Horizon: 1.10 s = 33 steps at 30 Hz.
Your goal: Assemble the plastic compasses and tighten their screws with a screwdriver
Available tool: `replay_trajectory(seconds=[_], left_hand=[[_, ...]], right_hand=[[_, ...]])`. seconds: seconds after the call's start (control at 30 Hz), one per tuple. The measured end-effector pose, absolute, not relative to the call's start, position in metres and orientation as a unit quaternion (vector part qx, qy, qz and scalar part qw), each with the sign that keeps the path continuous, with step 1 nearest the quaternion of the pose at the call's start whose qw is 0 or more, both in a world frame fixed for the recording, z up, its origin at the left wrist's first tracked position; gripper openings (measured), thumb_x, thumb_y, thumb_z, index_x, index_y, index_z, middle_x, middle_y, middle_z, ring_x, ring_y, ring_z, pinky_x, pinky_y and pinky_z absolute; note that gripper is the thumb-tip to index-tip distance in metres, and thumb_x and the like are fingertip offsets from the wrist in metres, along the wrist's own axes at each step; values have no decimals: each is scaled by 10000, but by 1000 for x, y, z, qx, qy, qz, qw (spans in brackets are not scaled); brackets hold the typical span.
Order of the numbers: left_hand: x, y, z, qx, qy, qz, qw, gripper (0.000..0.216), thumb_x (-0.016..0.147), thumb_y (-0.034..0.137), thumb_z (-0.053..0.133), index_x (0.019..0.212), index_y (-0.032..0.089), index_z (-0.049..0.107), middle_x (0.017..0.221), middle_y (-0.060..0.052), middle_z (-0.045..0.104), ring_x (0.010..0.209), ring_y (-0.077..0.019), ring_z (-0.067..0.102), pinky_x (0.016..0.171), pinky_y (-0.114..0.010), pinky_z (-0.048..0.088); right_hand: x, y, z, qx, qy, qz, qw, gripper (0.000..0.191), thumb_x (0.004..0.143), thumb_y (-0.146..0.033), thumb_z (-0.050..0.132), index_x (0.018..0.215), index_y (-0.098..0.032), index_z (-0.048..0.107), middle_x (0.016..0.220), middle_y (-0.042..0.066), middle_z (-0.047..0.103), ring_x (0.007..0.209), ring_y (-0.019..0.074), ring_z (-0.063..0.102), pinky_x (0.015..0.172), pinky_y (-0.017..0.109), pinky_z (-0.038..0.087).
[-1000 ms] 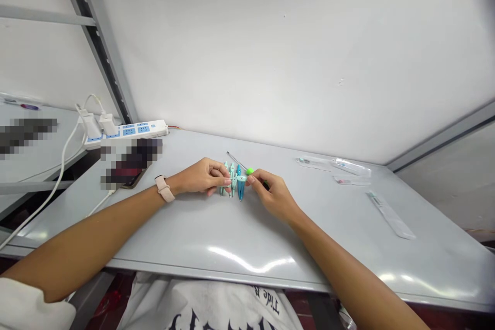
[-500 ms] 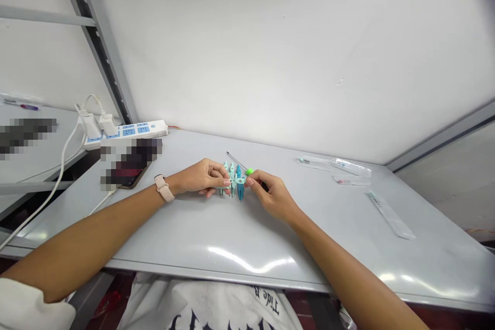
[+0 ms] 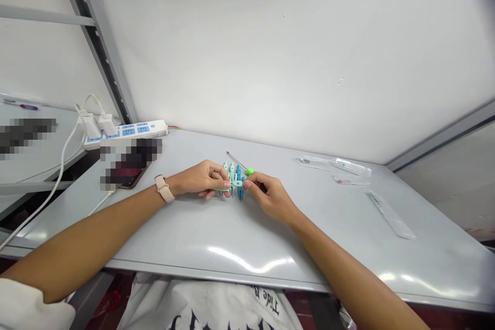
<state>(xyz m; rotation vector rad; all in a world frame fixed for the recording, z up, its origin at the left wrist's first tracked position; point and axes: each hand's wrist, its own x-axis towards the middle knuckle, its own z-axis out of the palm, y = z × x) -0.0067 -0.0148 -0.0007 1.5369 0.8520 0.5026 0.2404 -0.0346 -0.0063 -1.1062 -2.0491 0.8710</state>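
My left hand [image 3: 209,177] is closed, thumb and fingers pinching a mint-green drawing compass [image 3: 237,183] held sideways just above the table. The right hand [image 3: 268,192] pinches the other end of that compass; its small details are too tiny to make out. Behind the held piece, more mint-green compasses [image 3: 232,170] lie side by side, partly covered by my left fingers. A blue compass [image 3: 239,171] lies to their right. A screwdriver [image 3: 236,159] with a bright green handle end lies just beyond my right fingertips, its grip partly hidden by that hand.
A white power strip [image 3: 149,128] with two chargers stands at the back left, near a phone [image 3: 135,178] with a cable. Several clear plastic sleeves [image 3: 391,216] lie at the right of the grey table [image 3: 185,237]. A white wall rises behind.
My right hand has shifted slightly left, towards the left hand. The right end of the held compass has moved left and a little down with it. My left hand is nearly still.
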Motion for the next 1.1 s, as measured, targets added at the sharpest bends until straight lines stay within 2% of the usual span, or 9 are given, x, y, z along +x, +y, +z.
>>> replay_trajectory(seconds=[0.7,1.1], left_hand=[[-6,-13,-10,662,363,218,618,412,819,533,788,893,156,639,903,-111,804,428,-69,549,373,-203,349],[-5,-13,-13,652,353,227,632,423,807,499,810,903,185,543,892,-99,805,435,-84,585,375,-198,353]], right_hand=[[239,-34,-12,-403,-793,325,322,293,988,-403,539,792,-208,637,767,22,636,684,161,505,647,309,392],[236,-34,-11,-386,-806,309,325,274,985,-365,538,783,-208,635,755,18,641,700,165,540,691,313,411]])
